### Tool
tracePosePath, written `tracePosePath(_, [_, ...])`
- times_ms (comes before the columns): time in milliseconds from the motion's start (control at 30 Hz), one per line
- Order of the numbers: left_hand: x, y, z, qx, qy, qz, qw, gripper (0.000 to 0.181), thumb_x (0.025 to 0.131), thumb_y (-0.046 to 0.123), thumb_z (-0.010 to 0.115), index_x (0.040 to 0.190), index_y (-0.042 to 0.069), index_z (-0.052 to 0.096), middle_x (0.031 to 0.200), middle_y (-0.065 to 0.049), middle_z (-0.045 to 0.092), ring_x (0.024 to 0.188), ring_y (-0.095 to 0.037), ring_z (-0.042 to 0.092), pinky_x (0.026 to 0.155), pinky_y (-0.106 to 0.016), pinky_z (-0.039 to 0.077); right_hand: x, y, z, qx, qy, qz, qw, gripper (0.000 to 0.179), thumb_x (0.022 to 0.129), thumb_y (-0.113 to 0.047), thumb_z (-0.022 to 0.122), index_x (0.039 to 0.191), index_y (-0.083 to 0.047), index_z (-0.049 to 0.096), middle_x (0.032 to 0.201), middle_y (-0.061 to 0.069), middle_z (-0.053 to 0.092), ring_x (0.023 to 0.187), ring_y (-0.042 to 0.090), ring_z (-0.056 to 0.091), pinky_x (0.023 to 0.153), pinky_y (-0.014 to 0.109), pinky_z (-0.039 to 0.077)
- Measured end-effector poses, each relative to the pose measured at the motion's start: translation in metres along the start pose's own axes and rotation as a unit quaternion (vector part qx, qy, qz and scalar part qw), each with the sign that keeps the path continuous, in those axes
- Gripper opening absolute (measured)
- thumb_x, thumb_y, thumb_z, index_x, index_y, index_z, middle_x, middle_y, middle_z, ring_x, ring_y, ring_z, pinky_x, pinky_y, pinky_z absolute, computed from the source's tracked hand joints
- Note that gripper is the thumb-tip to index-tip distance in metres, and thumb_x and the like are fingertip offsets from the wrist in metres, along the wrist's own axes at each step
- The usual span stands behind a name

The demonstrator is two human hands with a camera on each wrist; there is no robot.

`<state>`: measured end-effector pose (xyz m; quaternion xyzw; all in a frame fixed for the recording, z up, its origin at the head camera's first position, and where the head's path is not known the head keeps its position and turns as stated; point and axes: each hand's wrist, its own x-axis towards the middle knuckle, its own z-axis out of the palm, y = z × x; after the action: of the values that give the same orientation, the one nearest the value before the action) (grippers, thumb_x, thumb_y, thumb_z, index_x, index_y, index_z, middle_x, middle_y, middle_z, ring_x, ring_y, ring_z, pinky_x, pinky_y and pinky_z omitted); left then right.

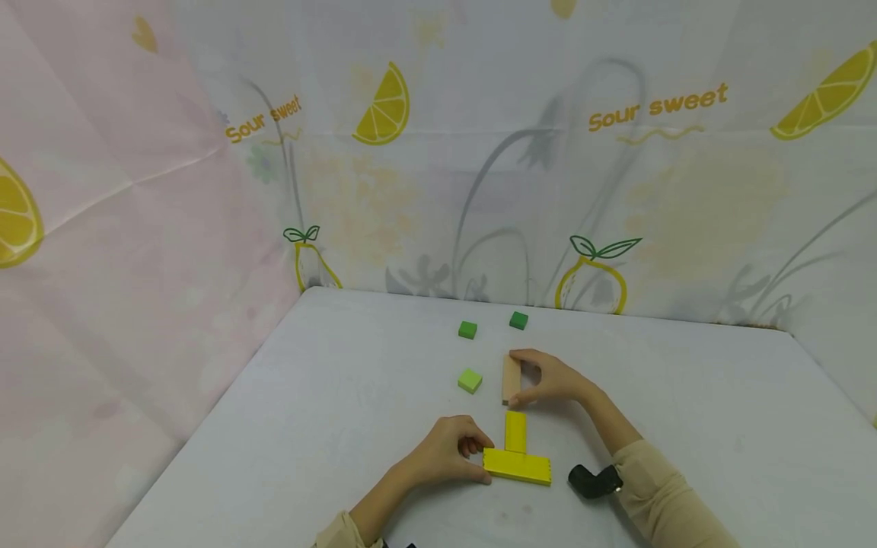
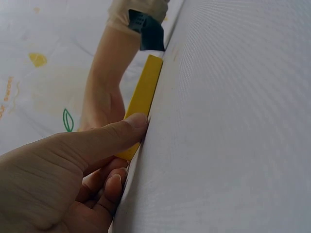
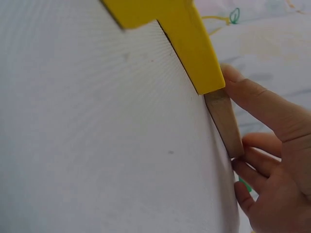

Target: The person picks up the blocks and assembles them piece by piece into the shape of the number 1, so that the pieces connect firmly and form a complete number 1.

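Two yellow blocks lie flat on the white table in a T: a long yellow block across the bottom, and a shorter yellow block set against its far side. My left hand pinches the left end of the long block between thumb and fingers. Just beyond the shorter block lies a plain wooden block, lined up lengthwise with it. My right hand grips the wooden block by its two ends, thumb at the near end and fingers at the far one.
A light green block lies left of the wooden block. Farther back are a mid-green block and a dark green block. A black wrist camera sits at the right sleeve. Printed cloth walls stand behind the table.
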<state>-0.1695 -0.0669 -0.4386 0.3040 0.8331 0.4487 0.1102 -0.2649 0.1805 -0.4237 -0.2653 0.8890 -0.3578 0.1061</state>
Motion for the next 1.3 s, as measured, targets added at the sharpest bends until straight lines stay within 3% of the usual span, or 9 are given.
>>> tracePosePath(1300, [0.0002,-0.0021,0.0006,-0.005,0.003,0.011,0.9999,0.033,0.066,0.014,0.086,0.094,0.004,0.072,0.078,0.007,0.057,0.068,0.001,0.048,0.063,-0.016,0.046,-0.0095,-0.0066,-0.0016,-0.009,-0.019,-0.017,0.9996,0.082,0.071,-0.030,0.082,0.134,0.006,0.045,0.137,0.023,0.046,0.128,0.041,0.039,0.104,0.056,0.031])
